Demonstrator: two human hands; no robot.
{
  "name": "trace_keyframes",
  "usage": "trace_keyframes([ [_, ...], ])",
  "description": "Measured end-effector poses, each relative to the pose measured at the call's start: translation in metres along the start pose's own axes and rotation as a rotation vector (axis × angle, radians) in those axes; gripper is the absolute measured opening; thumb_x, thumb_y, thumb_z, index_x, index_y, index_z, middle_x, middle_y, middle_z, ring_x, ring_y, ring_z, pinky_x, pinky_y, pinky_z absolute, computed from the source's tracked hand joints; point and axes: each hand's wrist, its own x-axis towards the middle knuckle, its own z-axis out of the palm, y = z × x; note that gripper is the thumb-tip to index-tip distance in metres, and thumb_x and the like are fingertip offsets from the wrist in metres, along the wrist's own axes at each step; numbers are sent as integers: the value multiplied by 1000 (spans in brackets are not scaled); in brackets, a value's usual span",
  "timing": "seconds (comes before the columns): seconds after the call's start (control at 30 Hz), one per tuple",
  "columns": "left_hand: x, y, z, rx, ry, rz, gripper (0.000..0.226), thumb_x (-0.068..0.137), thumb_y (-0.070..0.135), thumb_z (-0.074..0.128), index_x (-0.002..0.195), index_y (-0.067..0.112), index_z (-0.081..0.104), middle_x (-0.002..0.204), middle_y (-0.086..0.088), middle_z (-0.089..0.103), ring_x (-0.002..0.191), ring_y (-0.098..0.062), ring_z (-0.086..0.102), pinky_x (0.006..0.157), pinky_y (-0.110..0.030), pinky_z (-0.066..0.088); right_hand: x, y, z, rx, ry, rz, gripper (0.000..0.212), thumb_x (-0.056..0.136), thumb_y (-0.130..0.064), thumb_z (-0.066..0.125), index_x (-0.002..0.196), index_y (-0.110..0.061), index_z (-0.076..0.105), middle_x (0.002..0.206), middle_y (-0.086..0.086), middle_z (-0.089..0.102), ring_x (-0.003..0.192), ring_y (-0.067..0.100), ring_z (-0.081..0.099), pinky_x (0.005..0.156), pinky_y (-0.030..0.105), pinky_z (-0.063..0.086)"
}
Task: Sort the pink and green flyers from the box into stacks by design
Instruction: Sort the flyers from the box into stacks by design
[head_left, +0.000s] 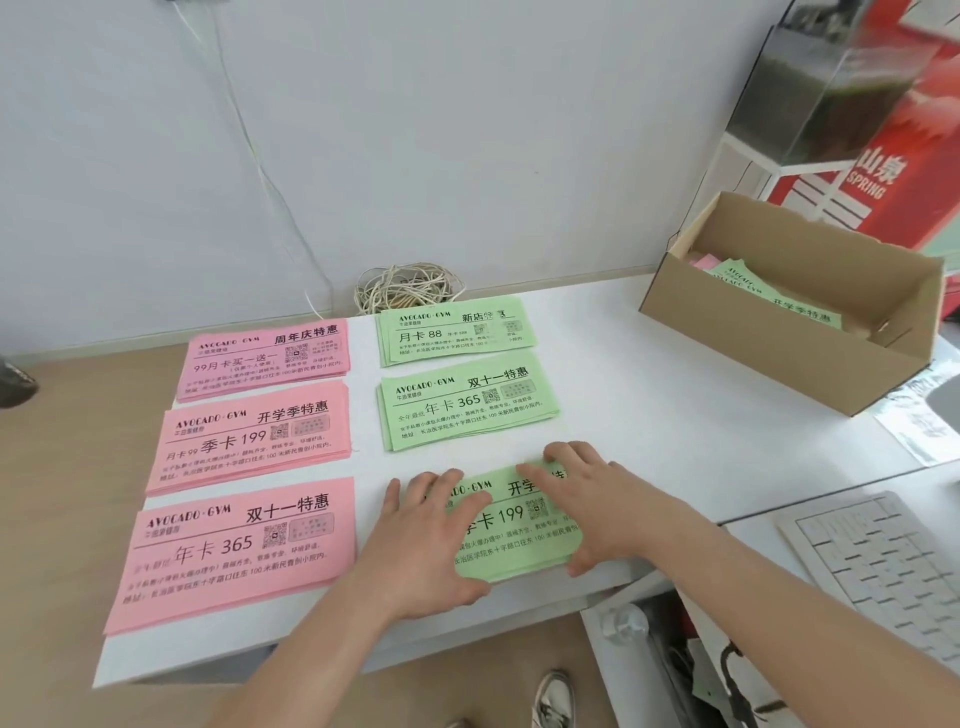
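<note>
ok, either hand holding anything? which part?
Nothing is gripped. The left hand and right hand lie flat on the nearest green stack, one on its left end, one on its right, thumbs at its near edge.

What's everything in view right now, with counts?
pink stacks: three, pink, left column on table
green stacks: three, green, middle column; nearest under both hands
box: one, brown, back right on table
flyers: several, green and pink, inside box
cord: one coil, off-white, by wall behind stacks
keyboard: one, white, near right
table: one, white, under the stacks
left hand: one, flat on nearest green stack, left side
right hand: one, flat on same stack, right side
</note>
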Motion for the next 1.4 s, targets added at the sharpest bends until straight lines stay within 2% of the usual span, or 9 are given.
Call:
trace_keyframes([
  [0.1,2,-8,-4,-34,21,2,83,74,61,56,144,39,17,154,4,10,141,-20,5,117,-49,-1,-2,3,0,21,-38,3,116,64,-46,82,150,-32,5,157,2,2,143,25,8,106,45,39],
  [0.33,-1,-15,-3,-67,14,6,83,73,63,56,144,39,19,156,6,3,143,-19,0,118,-46,-1,-6,4,-4,237,-15,80,94,74,-27,77,149,-37,21,157,-3,10,141,19,17,112,35,32],
  [0.6,-2,-17,-5,-55,58,43,77,79,60,48,146,36,17,158,5,-1,144,-18,-4,117,-44,-6,-28,-7,4,455,118,219,69,86,-30,63,146,-38,31,156,-9,18,143,11,16,113,30,26],
  [0.67,-1,-17,-12,-92,141,79,70,81,64,37,144,35,26,157,5,7,145,-20,4,118,-40,0,-39,-4,-1,484,192,265,61,89,-34,60,144,-37,35,153,-11,25,140,9,22,112,26,26],
  [0.8,13,-16,-43,-268,437,134,54,85,53,27,121,28,58,139,6,47,127,-15,42,101,-31,39,-62,26,-27,393,386,378,41,95,-32,53,136,-36,47,140,-18,43,128,4,40,99,17,30],
  [0.97,58,6,-104,-303,679,239,23,86,24,53,102,23,69,115,8,62,108,-5,46,94,-12,29,-74,88,-66,335,617,566,34,94,-24,54,128,-29,57,130,-14,57,120,13,48,93,25,38],
  [1.1,111,47,-138,-265,665,332,23,87,20,51,103,22,68,115,9,62,110,-11,51,93,-17,33,-69,144,-75,260,638,677,41,92,-23,52,133,-29,51,137,-10,51,127,20,41,92,38,46],
  [1.23,181,100,-149,-236,550,424,26,91,18,49,112,20,64,124,8,58,118,-13,48,100,-29,39,-60,187,-72,192,557,738,54,90,-23,52,141,-27,33,145,-8,35,139,15,24,95,39,41],
  [1.4,259,160,-153,-116,387,501,40,98,20,39,137,18,45,151,-1,31,140,-19,23,113,-25,15,-51,223,-57,176,460,705,42,91,-22,44,132,-25,36,133,-14,43,135,11,27,96,39,32],
])
